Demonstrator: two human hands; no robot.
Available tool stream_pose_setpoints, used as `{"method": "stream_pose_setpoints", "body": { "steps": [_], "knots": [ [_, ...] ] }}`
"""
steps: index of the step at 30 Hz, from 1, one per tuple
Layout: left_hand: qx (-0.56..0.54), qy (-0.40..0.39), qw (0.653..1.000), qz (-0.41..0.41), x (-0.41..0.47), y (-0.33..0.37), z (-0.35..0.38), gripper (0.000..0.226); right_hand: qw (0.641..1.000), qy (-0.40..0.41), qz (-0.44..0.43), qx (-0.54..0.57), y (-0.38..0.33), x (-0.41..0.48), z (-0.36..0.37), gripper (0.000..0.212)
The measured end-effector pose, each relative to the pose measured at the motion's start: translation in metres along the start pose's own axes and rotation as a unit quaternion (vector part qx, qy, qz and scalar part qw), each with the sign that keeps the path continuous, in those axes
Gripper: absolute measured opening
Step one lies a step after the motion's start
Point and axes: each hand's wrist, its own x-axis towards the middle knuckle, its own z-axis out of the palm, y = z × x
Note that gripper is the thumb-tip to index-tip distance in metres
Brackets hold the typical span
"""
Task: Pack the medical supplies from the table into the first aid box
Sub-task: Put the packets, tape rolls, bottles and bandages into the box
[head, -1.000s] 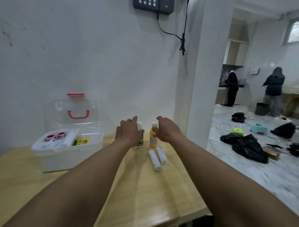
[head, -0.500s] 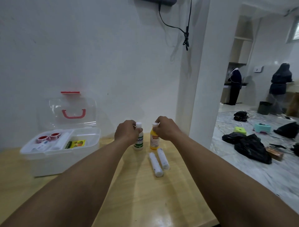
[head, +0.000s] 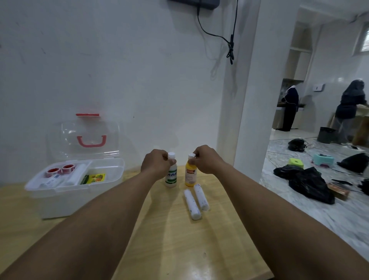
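Both hands have closed since a moment ago — the left hand (head: 157, 164) now grasps the white bottle (head: 171, 173) near its cap, the right hand (head: 206, 159) the yellow bottle (head: 190, 173). Both bottles stand on the counter (head: 179, 239), ready to lift toward the open box (head: 60, 201).

a pale wooden table (head: 195, 247) stands against a white wall (head: 123, 66), where a dark device (head: 196, 2) hangs at the top edge with a black cable (head: 229, 43) trailing down from it. to the right of a white pillar (head: 242, 96), a marbled floor (head: 327, 211) is strewn with black bags (head: 308, 184), a green block (head: 296, 162) and a teal stool (head: 323, 159), with a dark bin (head: 325, 135) farther back. two people in dark clothes (head: 290, 109) (head: 348, 109) stand at the far counters, facing away.
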Motion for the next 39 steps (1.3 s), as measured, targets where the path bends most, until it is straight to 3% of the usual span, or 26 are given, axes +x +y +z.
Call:
{"method": "stream_pose_setpoints", "body": {
  "steps": [14, 26, 39],
  "knots": [
    [0.006, 0.045, 0.999, 0.026, -0.003, 0.021, -0.081, 0.029, 0.998, 0.034, -0.056, 0.021, -0.059, -0.007, -0.030, 0.030],
    [0.043, 0.088, 0.995, 0.010, 0.000, -0.011, -0.172, 0.023, 0.992, 0.043, -0.116, 0.034, -0.139, -0.004, -0.030, 0.030],
    [0.062, 0.075, 0.993, -0.062, -0.005, -0.066, -0.163, 0.039, 0.990, 0.010, -0.138, 0.025, -0.189, 0.009, -0.011, 0.031]
  ]
}}
